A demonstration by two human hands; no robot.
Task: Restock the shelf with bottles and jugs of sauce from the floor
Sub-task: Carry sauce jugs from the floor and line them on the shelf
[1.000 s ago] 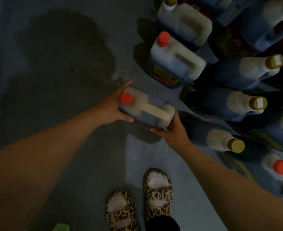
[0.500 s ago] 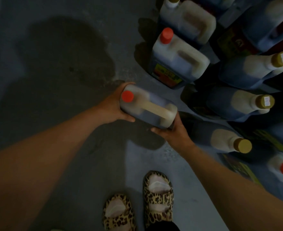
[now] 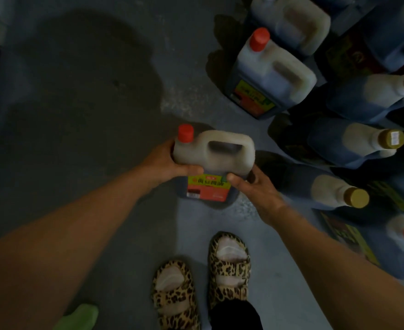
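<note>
A jug of dark sauce with a red cap, a moulded handle and a green and red label is held between both hands above the grey floor. My left hand grips its cap end, thumb across the front. My right hand grips its right lower side, thumb on the label's edge. The jug is tilted so its label faces me. Several more jugs stand on the floor at the right, among them a red-capped jug and gold-capped bottles.
My feet in leopard-print sandals stand just below the jug. More bottles crowd the right edge. A dark stain covers the floor at upper left. A green object shows at the bottom left.
The jug has been turned and tilted towards me, so its handle side and label now show. Both hands kept their hold and shifted slightly lower in view.
</note>
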